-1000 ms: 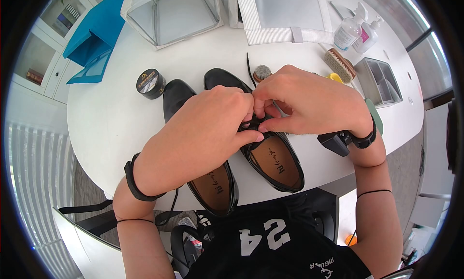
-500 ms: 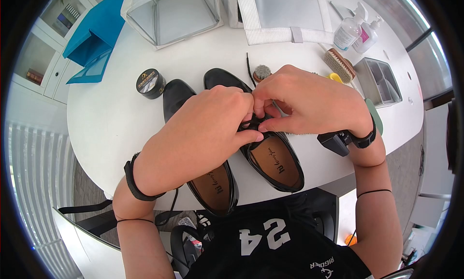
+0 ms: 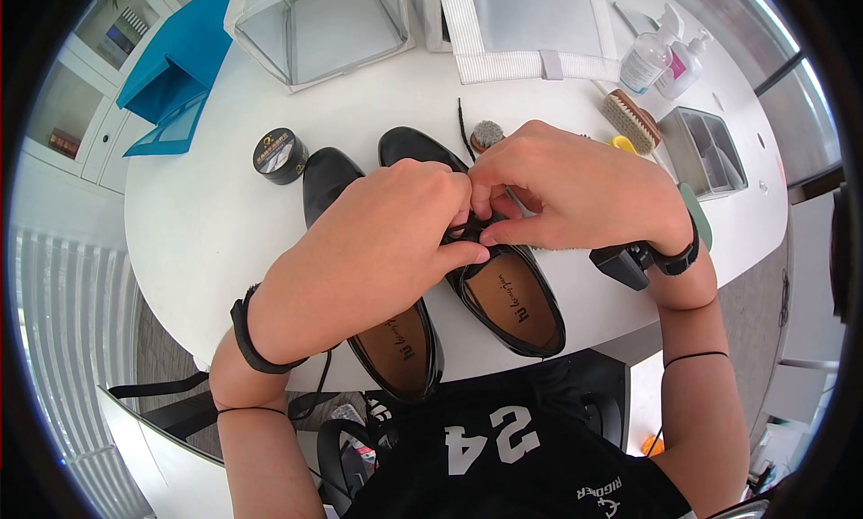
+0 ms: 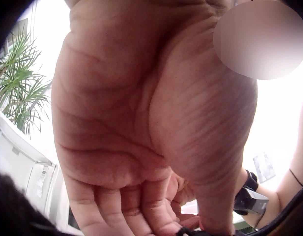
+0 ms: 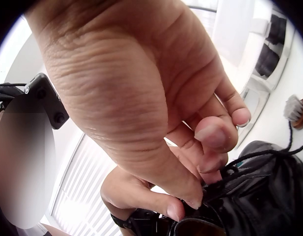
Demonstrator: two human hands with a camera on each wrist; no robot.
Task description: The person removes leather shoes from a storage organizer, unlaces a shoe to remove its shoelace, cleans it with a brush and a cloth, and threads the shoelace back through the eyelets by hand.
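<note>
Two black shoes stand side by side, toes pointing away: the left shoe and the right shoe, both with brown insoles. At the right shoe's lacing, the left hand and right hand meet, thumbs close together, each pinching at the black shoelace. Their fingertips and the knot area are partly hidden in the head view. The left wrist view shows the left palm with curled fingers and a bit of dark lace by the thumb. Loose lace lies across the shoe's tongue in the right wrist view.
A black round tin sits left of the shoes. Beyond the hands are a small round brush, a wooden brush, a grey divided box and two pump bottles. Fabric boxes and a blue holder stand behind.
</note>
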